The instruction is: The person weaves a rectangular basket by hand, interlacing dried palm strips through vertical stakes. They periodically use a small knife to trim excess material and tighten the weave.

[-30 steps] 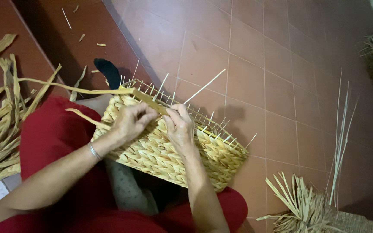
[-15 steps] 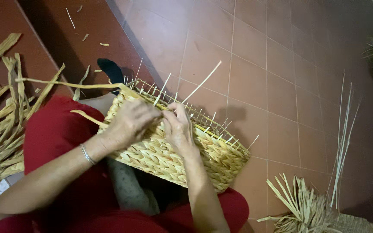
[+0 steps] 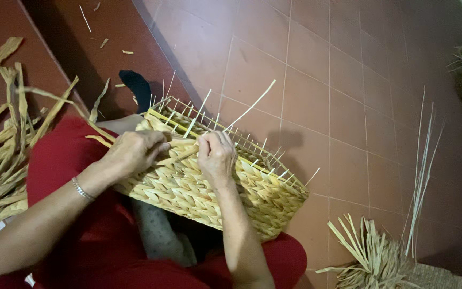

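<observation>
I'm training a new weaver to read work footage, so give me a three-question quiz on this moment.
1. True or false: both hands rest on the rectangular woven straw basket.
2. Which wrist wears the thin silver bracelet?
3. What lies on the floor at lower right: A) scissors B) a bundle of pale straw stalks C) a bowl?

Key:
1. True: the left hand and right hand are both at its rim.
2. The left.
3. B.
</observation>
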